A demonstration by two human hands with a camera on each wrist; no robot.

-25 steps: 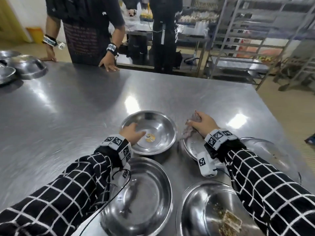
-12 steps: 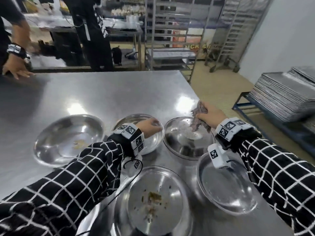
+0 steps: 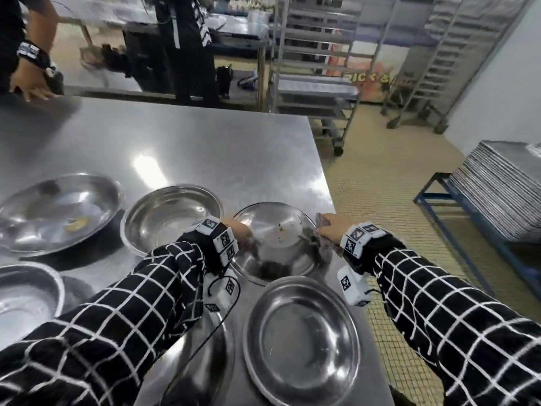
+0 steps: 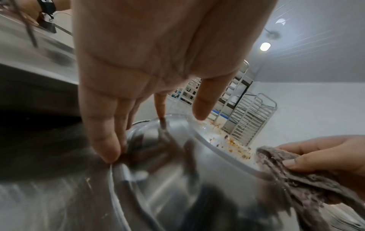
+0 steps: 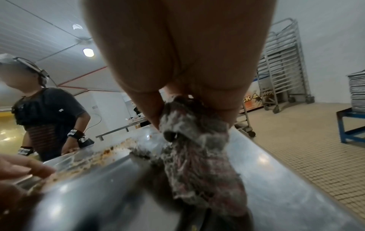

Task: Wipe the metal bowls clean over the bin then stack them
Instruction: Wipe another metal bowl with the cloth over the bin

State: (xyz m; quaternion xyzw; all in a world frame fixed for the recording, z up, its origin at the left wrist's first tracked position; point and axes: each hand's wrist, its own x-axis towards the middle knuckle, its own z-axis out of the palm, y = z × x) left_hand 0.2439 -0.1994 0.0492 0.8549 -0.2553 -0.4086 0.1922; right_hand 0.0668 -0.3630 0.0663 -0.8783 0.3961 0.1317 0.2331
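A metal bowl point(image 3: 281, 230) with food specks stands near the steel table's right edge, between my hands. My left hand point(image 3: 238, 230) is at its left rim. In the left wrist view the left hand point(image 4: 158, 121) has straight fingers point(image 4: 106, 145) against the bowl point(image 4: 177, 171), at its outer wall and rim, with the thumb over the inside. My right hand point(image 3: 332, 227) grips a grey cloth point(image 3: 321, 221) at the bowl's right rim. In the right wrist view the cloth point(image 5: 197, 148), bunched in the right hand point(image 5: 189, 100), hangs over the bowl point(image 5: 98, 179). No bin shows.
Several more bowls lie around: one with yellow residue point(image 3: 58, 212), one point(image 3: 169, 221) left of the held bowl, one point(image 3: 301, 341) nearest me. The table edge point(image 3: 329, 197) drops to tiled floor. Another person's hand point(image 3: 29, 86) rests at the far left. Stacked trays point(image 3: 497, 186) sit right.
My view has swung right. The left hand has left the neighbouring bowl and reached this bowl's left rim. The right hand has carried the cloth from above the bowl to its right rim.
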